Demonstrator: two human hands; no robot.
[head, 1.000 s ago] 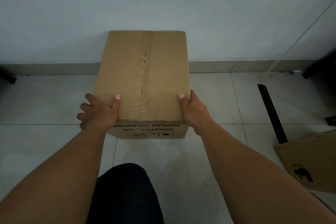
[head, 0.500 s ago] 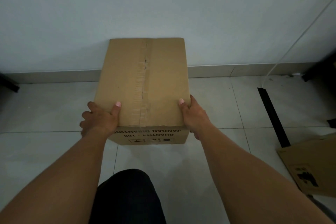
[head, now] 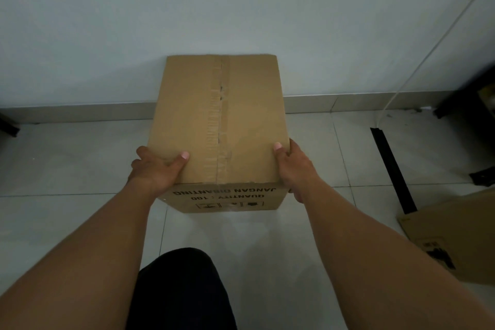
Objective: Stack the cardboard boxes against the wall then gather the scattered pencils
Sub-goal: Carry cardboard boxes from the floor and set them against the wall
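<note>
Item: brown taped cardboard box [head: 222,126], upright on the pale tiled floor [head: 80,158], its far edge at 12 o'clock against the white wall [head: 187,8]. Near face printed upside down, "JANGAN DIBANTING", "QUANTITY : 100".

Left hand [head: 155,169]: clasped on the near left corner, thumb flat on top, fingers wrapped down the side.

Right hand [head: 294,169]: clasped on the near right corner, same hold.

At 4 o'clock: second brown cardboard box [head: 455,233], partly out of frame. At 2 o'clock: black strip [head: 391,169] on the tiles, thin white cable [head: 417,61] along the wall.
</note>
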